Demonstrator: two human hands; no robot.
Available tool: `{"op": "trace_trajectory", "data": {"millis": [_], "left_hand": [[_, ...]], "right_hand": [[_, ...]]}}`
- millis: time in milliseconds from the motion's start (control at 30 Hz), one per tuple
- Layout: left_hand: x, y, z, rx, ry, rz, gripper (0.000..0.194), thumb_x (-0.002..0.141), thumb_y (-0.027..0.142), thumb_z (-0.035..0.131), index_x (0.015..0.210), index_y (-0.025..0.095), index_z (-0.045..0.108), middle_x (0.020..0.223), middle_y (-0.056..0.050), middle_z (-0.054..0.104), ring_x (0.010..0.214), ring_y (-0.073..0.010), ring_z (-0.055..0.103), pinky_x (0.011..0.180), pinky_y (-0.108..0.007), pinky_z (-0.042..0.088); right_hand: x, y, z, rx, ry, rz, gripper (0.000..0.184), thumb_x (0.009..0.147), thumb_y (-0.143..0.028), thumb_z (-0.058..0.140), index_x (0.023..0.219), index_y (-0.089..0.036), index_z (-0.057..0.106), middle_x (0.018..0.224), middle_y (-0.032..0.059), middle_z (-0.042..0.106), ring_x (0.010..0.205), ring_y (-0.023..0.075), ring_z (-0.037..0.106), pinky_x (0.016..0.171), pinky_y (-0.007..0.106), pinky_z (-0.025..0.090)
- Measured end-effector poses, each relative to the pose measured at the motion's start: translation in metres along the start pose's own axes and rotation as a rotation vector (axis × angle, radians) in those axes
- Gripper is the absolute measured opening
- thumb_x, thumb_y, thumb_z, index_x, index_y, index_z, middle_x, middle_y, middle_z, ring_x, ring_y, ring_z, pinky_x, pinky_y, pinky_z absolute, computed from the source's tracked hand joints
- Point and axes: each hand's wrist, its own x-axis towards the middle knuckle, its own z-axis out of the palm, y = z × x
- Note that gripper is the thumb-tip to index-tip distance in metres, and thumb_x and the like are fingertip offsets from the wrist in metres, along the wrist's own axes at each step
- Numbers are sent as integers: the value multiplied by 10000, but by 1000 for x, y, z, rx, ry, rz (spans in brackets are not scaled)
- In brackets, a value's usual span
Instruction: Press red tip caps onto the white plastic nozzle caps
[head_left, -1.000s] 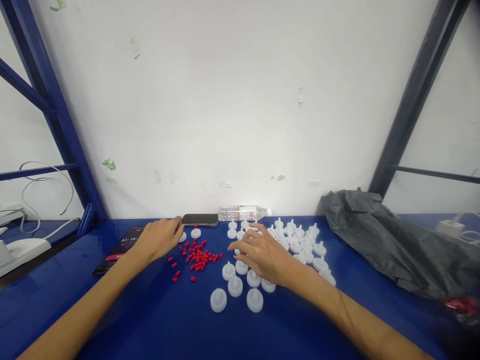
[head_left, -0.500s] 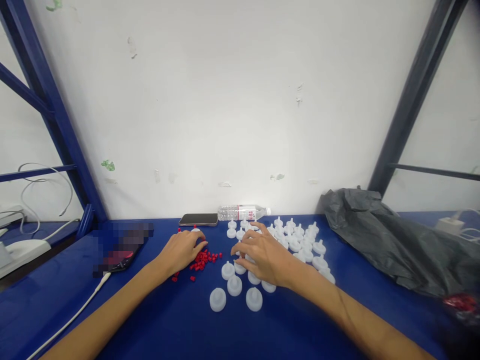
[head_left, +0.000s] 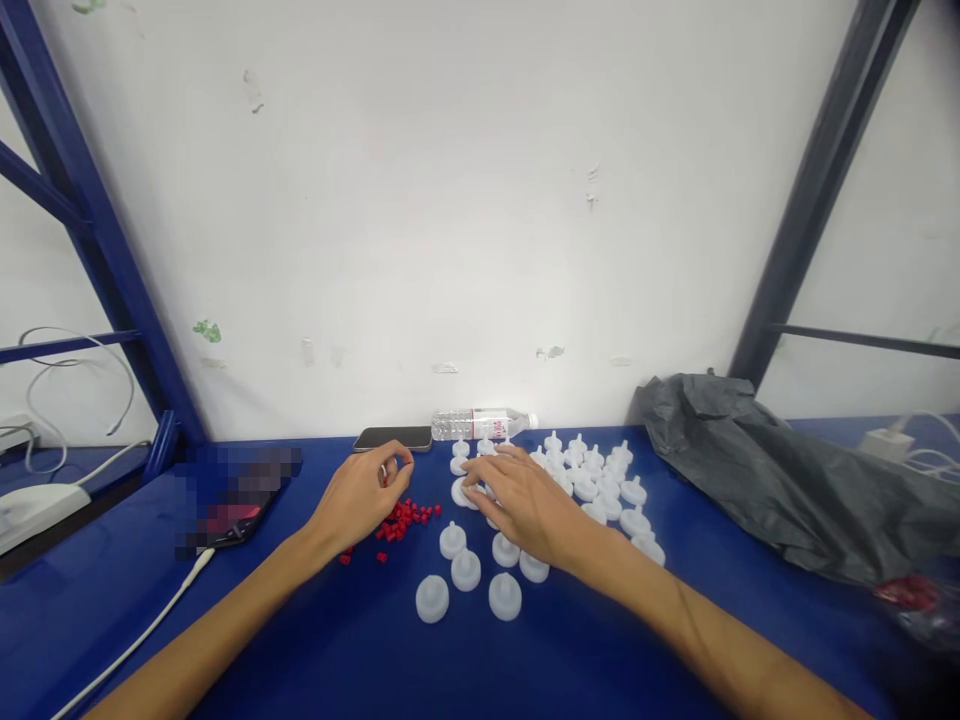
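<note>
White wall (head_left: 420, 200) behind a blue bench (head_left: 337, 640), with two bare hands turned inward across a narrow gap.
Head view: left hand (head_left: 358, 495) curled, thumb and fingertips drawn close together, partly covering loose red pieces (head_left: 401, 522); cannot tell whether pinching one. Right hand (head_left: 525, 500) palm down, fingers loosely bent over a white cap (head_left: 457, 491), apparently touching; cannot tell whether gripping. Placed between both hands, nearer the right, just off the right fingertips. Spouts upright on the other white caps (head_left: 431, 600), crowding beneath and beyond the right hand. Hemmed in at the wall edge by a phone (head_left: 371, 438) and a bottle (head_left: 491, 424), farther right by a dark bag (head_left: 750, 490); more room in front, between the forearms.
</note>
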Motion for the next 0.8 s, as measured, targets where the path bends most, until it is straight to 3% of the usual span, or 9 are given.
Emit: {"op": "trace_trajectory", "data": {"millis": [100,200,467,800], "left_hand": [[-4,9,1,-114,9,25,230,930,407,491,961,244,649,813,16,726,598,-162,629,599,-292,473],[-8,16,5,-189,4,52,244,927,420,515,975,245,679,949,-15,763,664,-171,679,602,-288,506],[-18,33,8,-510,-154,9,283,882,497,608,995,262,718,695,-17,760,619,-204,703,478,-274,452],[-25,45,8,-485,-109,71,246,900,463,600,991,277,732,695,-6,763,608,-207,703,535,-303,478]], "right_hand": [[-1,-5,1,96,-16,57,183,1022,-193,442,1178,-190,536,1114,83,711,991,209,688,856,361,556],[-2,-6,4,131,-27,44,150,1018,-201,466,1144,-212,546,1105,62,698,1010,201,675,844,336,558],[-4,0,7,-55,18,44,280,960,-373,617,1179,-212,549,982,56,711,917,221,678,834,374,530],[-1,-3,2,-100,17,24,311,943,-455,625,1115,-203,567,861,39,713,817,205,673,813,346,481]]}}
